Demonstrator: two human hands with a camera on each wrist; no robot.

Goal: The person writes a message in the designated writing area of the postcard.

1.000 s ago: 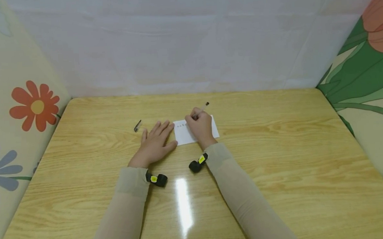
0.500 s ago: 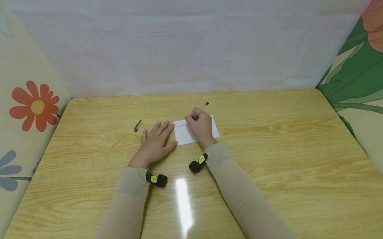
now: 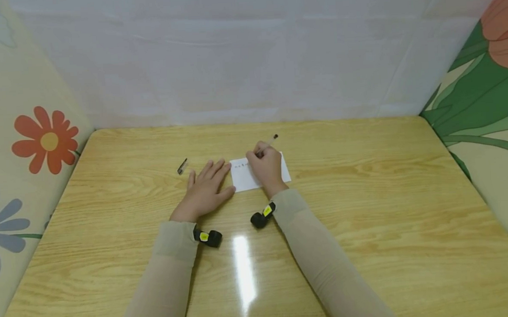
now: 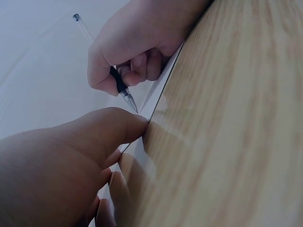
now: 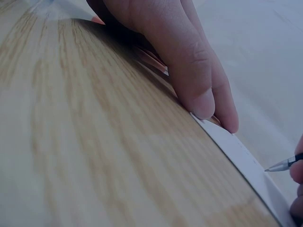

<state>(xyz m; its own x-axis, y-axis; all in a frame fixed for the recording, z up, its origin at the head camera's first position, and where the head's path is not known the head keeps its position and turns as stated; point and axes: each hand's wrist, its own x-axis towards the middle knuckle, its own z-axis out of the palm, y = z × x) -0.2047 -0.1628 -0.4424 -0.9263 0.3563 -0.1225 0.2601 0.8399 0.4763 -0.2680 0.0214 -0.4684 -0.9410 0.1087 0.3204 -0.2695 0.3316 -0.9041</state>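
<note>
A small white sheet of paper (image 3: 245, 179) lies on the table, with a short row of dark handwritten marks along its upper left. My right hand (image 3: 266, 168) rests over the paper and pinches a clear pen (image 4: 120, 85) by its black grip. The pen's metal tip points down at the sheet, at or very near its surface. My left hand (image 3: 205, 192) lies flat with fingers spread, its thumb and a fingertip touching the paper's left edge. Beyond the left fingertips lies a clear and black pen cap (image 3: 182, 166).
The wood-grain table (image 3: 389, 194) reaches a white cloth backdrop (image 3: 248, 58) at the far edge. Flower-patterned panels (image 3: 48, 140) stand at both sides. A bright light reflection shows on the tabletop between the forearms.
The right hand and pen have shifted very slightly to the right, and a little more of the row of marks shows. The left hand stays in place.
</note>
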